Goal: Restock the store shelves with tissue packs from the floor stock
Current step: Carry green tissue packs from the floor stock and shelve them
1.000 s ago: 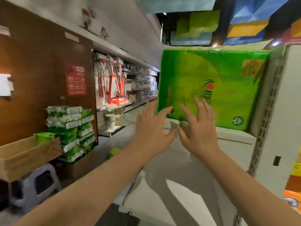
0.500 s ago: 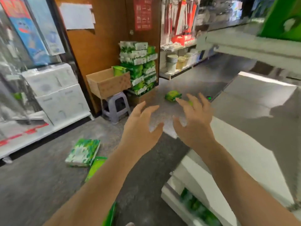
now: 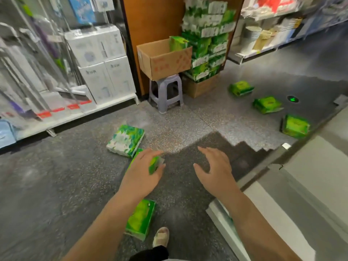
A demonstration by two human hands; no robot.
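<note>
Faces down at the floor (image 3: 75, 176) now, no longer up at the shelf where a large green pack stood a second ago. Leaves that pack shelved, by the look of it, and turns to fetching the next one.

Reaches low with both arms. Left hand (image 3: 143, 172): grip wide, fingers spread, holding nothing, hanging over a green tissue pack (image 3: 155, 163); cannot tell whether touching it yet. Right hand (image 3: 214, 170): grip wide too, empty, above bare floor just beside.

Plenty of stock left to lift: a white-and-green pack (image 3: 126, 141) just beyond the left hand, another green pack (image 3: 140, 219) near a sandalled foot (image 3: 161, 236), and three more (image 3: 266, 104) scattered well apart to the right.

Floor: speckled grey, flat, part lit and part in shadow. Pale store shelf (image 3: 301, 176) along the right edge. Ahead, a cardboard box (image 3: 165, 61) on a plastic stool (image 3: 165, 91), beside a tall stack of tissue packs (image 3: 207, 38) against a wooden panel. Left, a rack with white boxes (image 3: 101, 59). Blurred throughout, so labels unreadable.
</note>
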